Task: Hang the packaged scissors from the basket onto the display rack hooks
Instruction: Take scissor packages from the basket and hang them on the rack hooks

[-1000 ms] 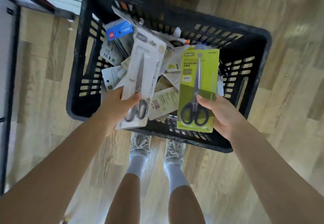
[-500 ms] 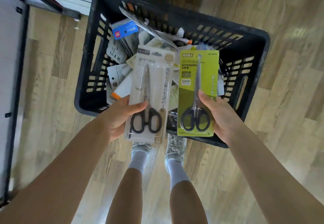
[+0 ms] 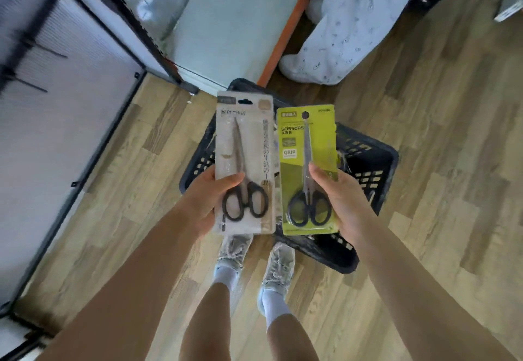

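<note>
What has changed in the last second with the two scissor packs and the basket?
Both packs rose clear of the black basket, upright now; the view swung up to the rack. Unchanged: left hand holds the beige pack, right hand the green pack.

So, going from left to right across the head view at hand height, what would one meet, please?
Display rack panel → left hand → beige scissors pack → green scissors pack → right hand → basket's right wall → wood floor.
</note>
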Demonstrator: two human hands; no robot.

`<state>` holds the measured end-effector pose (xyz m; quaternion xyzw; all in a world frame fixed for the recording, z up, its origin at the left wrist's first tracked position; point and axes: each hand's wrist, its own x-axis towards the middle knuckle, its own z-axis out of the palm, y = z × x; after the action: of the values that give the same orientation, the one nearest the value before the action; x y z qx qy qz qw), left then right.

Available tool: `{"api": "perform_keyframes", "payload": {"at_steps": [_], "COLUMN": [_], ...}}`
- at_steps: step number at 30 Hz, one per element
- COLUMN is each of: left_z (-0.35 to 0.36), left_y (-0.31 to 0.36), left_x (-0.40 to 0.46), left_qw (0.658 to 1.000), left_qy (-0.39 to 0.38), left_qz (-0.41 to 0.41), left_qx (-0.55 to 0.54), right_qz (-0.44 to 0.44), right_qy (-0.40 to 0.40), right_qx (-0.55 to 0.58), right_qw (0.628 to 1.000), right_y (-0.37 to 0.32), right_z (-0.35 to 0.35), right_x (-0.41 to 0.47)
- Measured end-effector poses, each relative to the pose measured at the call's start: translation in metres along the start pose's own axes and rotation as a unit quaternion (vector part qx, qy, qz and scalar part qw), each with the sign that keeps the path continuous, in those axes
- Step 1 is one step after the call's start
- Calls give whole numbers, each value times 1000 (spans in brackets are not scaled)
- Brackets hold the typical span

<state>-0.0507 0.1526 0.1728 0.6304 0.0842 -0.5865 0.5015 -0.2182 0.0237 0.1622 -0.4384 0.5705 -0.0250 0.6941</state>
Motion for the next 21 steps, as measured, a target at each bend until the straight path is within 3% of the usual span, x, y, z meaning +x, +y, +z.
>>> {"api": "perform_keyframes", "payload": {"at_steps": [10,16,21], "left_z": [-45,-86,-119], "left_y": [87,131,162], "left_x": [-175,-289,-383], "left_qw": [974,938,897], "left_qy": [112,200,229], "left_qz": [176,275,367], "left_qx": [-86,-71,-94], "right_qz": [-144,-254,-313], "right_qy": [-101,-151,-222], "right_qx": [-72,-113,-118], "right_qw": [982,949,916], "right_y": [-141,-217,-276], "right_z": [89,153,208], "right_x": [-126,-218,-306]}}
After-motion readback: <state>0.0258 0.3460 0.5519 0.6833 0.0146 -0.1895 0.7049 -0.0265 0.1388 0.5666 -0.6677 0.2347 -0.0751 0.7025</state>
